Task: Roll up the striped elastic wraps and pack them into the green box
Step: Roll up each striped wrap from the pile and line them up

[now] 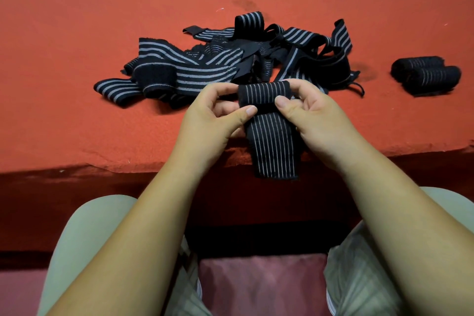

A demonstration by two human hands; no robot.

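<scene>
At the near edge of the red cloth (77, 123), left hand (210, 120) and right hand (315, 115) pinch a half-rolled striped wrap (264, 95), its tail hanging over the edge. Two finished rolls (425, 74) lie toward the right edge. A tangled pile (205, 69) in the middle awaits rolling. No green box shows, so packing looks unstarted.
</scene>
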